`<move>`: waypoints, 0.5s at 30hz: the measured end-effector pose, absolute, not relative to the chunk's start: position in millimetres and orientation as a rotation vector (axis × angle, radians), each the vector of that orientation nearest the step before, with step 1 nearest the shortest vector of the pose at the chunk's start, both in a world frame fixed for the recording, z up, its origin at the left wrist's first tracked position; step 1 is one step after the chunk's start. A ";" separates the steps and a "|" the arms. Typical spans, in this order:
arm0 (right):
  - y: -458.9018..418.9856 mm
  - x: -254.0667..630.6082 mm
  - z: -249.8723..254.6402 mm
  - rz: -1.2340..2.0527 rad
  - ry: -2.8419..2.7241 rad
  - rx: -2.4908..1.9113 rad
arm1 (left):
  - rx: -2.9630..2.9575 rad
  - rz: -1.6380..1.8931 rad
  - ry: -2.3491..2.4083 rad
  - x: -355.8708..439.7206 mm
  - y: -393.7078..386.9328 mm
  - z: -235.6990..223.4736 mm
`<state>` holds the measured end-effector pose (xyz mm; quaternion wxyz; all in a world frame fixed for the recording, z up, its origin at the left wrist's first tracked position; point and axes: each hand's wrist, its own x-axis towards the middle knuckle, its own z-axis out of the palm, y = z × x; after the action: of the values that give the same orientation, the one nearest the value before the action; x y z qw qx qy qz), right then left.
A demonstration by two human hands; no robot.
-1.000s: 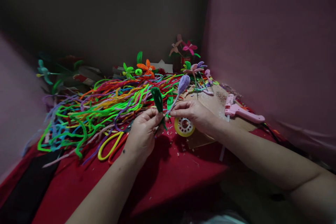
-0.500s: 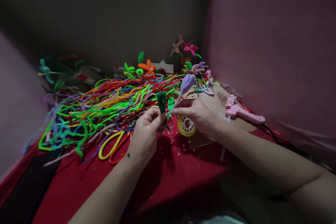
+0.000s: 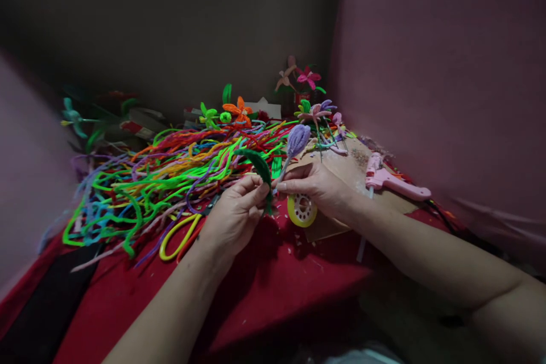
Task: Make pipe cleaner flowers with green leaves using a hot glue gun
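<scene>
My left hand (image 3: 239, 205) pinches a dark green pipe-cleaner leaf (image 3: 258, 164) near its lower end; the leaf curves up and to the left. Between the fingers of my right hand (image 3: 313, 185) is the stem of a purple pipe-cleaner flower (image 3: 298, 140), its bud pointing up. The leaf's base and the flower's stem come close together between my fingertips; whether they touch I cannot tell. A second green leaf (image 3: 277, 164) shows just behind the stem. Right below my right hand stands a yellow roll of tape (image 3: 302, 210).
A heap of colourful pipe cleaners (image 3: 170, 176) spreads over the red cloth (image 3: 273, 296) at left, with yellow-handled scissors (image 3: 170, 239) in front. A pink glue gun (image 3: 396, 182) lies on cardboard (image 3: 341, 168) at right. Finished flowers (image 3: 239, 111) stand at the back.
The green leaf has turned in my left hand, from its broad face upright to a side-on curve leaning left. The purple flower has shifted slightly left and down.
</scene>
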<state>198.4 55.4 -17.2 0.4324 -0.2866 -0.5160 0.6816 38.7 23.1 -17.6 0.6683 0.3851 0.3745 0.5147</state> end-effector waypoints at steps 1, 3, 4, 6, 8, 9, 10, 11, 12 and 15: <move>55.5 198.3 -18.2 1.717 -1.276 -0.719 | 0.856 1.151 0.845 39.1 23.2 -17.7; 55.5 198.3 -19.8 1.746 -1.258 -0.715 | 0.839 1.139 0.859 39.6 23.8 -18.5; 55.5 198.4 -20.3 1.751 -1.259 -0.704 | 0.832 1.136 0.861 39.8 24.3 -19.2; 55.2 198.6 -20.4 1.756 -1.279 -0.689 | 0.819 1.127 0.852 39.9 25.5 -21.1; 54.5 198.8 -19.8 1.783 -1.309 -0.691 | 0.804 1.108 0.832 40.2 26.3 -23.2; 53.9 198.7 -19.5 1.799 -1.315 -0.691 | 0.795 1.100 0.821 40.5 26.4 -24.0; 53.2 198.6 -19.1 1.815 -1.312 -0.686 | 0.786 1.097 0.810 40.8 26.2 -24.5; 52.3 198.3 -18.9 1.832 -1.306 -0.672 | 0.775 1.095 0.803 41.3 25.8 -24.6; 51.3 197.9 -18.9 1.854 -1.295 -0.652 | 0.767 1.092 0.800 41.8 25.3 -24.4; 49.0 196.5 -20.0 1.924 -1.264 -0.591 | 0.757 1.084 0.809 43.5 23.4 -22.7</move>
<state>196.5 49.0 -20.0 0.3733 -0.2309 -0.4934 0.7509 43.5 23.4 -22.7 0.7143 0.3417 0.3653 0.4894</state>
